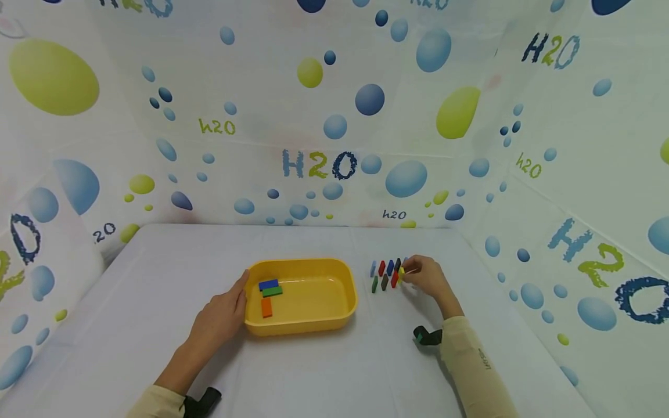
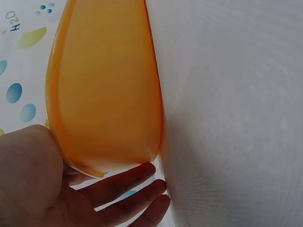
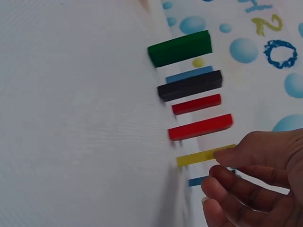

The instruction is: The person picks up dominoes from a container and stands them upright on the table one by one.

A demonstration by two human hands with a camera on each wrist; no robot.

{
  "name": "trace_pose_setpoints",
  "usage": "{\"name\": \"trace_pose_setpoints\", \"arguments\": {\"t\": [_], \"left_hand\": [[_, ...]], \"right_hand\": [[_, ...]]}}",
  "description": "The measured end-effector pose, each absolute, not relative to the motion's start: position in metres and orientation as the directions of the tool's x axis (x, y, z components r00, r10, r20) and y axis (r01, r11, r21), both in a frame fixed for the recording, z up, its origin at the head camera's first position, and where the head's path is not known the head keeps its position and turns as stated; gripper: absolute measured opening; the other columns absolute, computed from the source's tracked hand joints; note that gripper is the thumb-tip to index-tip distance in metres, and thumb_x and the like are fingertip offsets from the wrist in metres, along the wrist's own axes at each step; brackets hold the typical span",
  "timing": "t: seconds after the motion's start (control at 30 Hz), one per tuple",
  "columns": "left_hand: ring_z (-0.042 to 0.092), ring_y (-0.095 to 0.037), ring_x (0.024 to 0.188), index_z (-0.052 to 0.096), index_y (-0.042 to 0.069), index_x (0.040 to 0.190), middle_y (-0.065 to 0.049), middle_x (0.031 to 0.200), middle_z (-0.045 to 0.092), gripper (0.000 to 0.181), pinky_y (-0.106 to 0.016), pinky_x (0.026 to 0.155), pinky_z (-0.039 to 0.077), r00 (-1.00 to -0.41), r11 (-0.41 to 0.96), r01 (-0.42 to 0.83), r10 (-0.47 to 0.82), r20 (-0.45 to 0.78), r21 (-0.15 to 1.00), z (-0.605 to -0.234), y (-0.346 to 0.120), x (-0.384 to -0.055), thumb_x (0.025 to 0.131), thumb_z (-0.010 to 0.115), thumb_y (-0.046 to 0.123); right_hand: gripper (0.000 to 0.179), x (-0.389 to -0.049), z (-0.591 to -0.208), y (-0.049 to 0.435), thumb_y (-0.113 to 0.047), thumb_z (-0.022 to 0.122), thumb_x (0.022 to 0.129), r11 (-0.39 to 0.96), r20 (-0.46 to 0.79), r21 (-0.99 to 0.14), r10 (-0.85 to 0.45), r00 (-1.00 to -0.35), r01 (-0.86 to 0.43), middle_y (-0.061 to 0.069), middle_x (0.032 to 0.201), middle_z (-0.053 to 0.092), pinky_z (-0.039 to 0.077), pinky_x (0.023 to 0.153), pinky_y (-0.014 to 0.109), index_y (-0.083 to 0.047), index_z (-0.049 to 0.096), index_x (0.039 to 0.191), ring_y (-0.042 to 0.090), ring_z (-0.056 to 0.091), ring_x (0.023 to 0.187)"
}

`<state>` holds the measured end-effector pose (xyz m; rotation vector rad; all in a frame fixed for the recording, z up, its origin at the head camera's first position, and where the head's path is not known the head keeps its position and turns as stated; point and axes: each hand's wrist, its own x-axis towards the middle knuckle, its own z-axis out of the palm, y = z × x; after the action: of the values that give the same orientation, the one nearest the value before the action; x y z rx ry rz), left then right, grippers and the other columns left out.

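Observation:
My left hand (image 1: 218, 318) holds the left end of a yellow tray (image 1: 303, 330), its fingers (image 2: 124, 182) spread against the outer end wall below the rim. In the tray's left part lie a blue block (image 1: 269, 284), a green block (image 1: 272, 291) and an orange block (image 1: 267, 307). At the right, my right hand (image 1: 427, 276) pinches a thin yellow block (image 3: 195, 158) by its end, at the right end of the near row of upright blocks. Beside it stands a red block (image 3: 201, 127). A blue block (image 3: 198, 181) shows partly behind the fingers.
Near the tray's right side, several small blocks stand in two rows, among them a green block (image 1: 374, 284), a dark block (image 1: 384, 282) and a light blue block (image 1: 373, 269). A patterned curtain (image 1: 272, 130) encloses the white table (image 1: 313, 377) at the back and sides.

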<state>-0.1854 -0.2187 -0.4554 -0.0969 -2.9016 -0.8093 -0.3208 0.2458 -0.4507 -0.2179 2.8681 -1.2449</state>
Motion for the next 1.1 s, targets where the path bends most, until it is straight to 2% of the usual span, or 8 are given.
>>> {"name": "trace_pose_setpoints", "arguments": {"t": [0.17,0.4,0.53,0.63,0.7,0.83,0.97,1.1], "left_hand": [[0.041,-0.021,0.057,0.030,0.001,0.162,-0.006,0.068,0.041,0.056,-0.035,0.055,0.039,-0.990,0.854,0.095,0.026,0.140,0.512,-0.456,-0.219,-0.185,0.110,0.042,0.018],[0.040,-0.020,0.056,0.031,0.001,0.162,-0.006,0.067,0.040,0.056,-0.034,0.054,0.038,-0.988,0.853,0.102,0.029,0.149,0.511,-0.457,-0.220,-0.186,0.110,0.042,0.018],[0.039,-0.020,0.056,0.031,0.002,0.162,-0.006,0.067,0.040,0.056,-0.034,0.053,0.038,-0.990,0.856,0.096,0.027,0.140,0.509,-0.457,-0.220,-0.186,0.110,0.042,0.018],[0.039,-0.020,0.056,0.031,0.001,0.162,-0.006,0.068,0.041,0.056,-0.035,0.053,0.038,-0.989,0.857,0.102,0.033,0.144,0.505,-0.457,-0.220,-0.185,0.110,0.041,0.018],[0.038,-0.019,0.056,0.031,0.001,0.162,-0.006,0.067,0.041,0.055,-0.035,0.053,0.037,-0.988,0.858,0.109,0.038,0.150,0.502,-0.457,-0.221,-0.185,0.110,0.041,0.017],[0.038,-0.019,0.056,0.031,0.001,0.162,-0.006,0.067,0.041,0.055,-0.035,0.054,0.037,-0.987,0.858,0.113,0.039,0.156,0.501,-0.456,-0.220,-0.185,0.110,0.041,0.017],[0.039,-0.020,0.057,0.031,0.001,0.162,-0.006,0.068,0.042,0.055,-0.035,0.055,0.038,-0.988,0.858,0.111,0.038,0.153,0.502,-0.456,-0.220,-0.185,0.110,0.041,0.017],[0.040,-0.020,0.058,0.030,0.002,0.162,-0.006,0.069,0.043,0.055,-0.035,0.055,0.038,-0.988,0.858,0.107,0.038,0.147,0.502,-0.456,-0.219,-0.185,0.110,0.041,0.018]], "right_hand": [[0.025,-0.319,-0.437,0.250,-0.003,0.073,0.092,0.694,0.075,-0.701,-0.157,-0.985,-0.164,0.015,0.115,0.070,0.054,0.091,0.050,0.000,0.069,0.116,0.034,0.066,0.107],[0.027,-0.309,-0.415,0.239,-0.005,0.071,0.094,0.684,0.146,-0.702,-0.133,-0.980,-0.197,0.019,0.119,0.068,0.055,0.091,0.049,0.001,0.067,0.120,0.034,0.064,0.105],[0.022,-0.300,-0.409,0.220,-0.008,0.073,0.095,0.665,0.236,-0.698,-0.136,-0.962,-0.265,0.014,0.113,0.070,0.056,0.089,0.046,-0.002,0.069,0.116,0.031,0.065,0.101],[0.020,-0.292,-0.406,0.198,-0.010,0.075,0.095,0.640,0.298,-0.697,-0.153,-0.942,-0.324,0.008,0.106,0.071,0.058,0.081,0.041,-0.004,0.071,0.113,0.028,0.065,0.095],[0.017,-0.285,-0.404,0.182,-0.010,0.077,0.094,0.614,0.334,-0.697,-0.179,-0.925,-0.370,0.005,0.101,0.071,0.058,0.072,0.038,-0.005,0.071,0.109,0.026,0.065,0.089],[0.013,-0.274,-0.405,0.149,-0.008,0.078,0.092,0.573,0.402,-0.663,-0.271,-0.875,-0.482,0.001,0.093,0.070,0.055,0.066,0.032,-0.006,0.072,0.103,0.021,0.063,0.081],[0.013,-0.267,-0.406,0.121,-0.005,0.078,0.092,0.527,0.425,-0.639,-0.365,-0.828,-0.560,-0.002,0.091,0.069,0.056,0.072,0.030,-0.006,0.071,0.103,0.016,0.063,0.081],[0.016,-0.261,-0.407,0.098,-0.005,0.077,0.092,0.492,0.390,-0.654,-0.431,-0.814,-0.574,-0.002,0.094,0.069,0.057,0.076,0.030,-0.006,0.070,0.106,0.016,0.063,0.084]]}}
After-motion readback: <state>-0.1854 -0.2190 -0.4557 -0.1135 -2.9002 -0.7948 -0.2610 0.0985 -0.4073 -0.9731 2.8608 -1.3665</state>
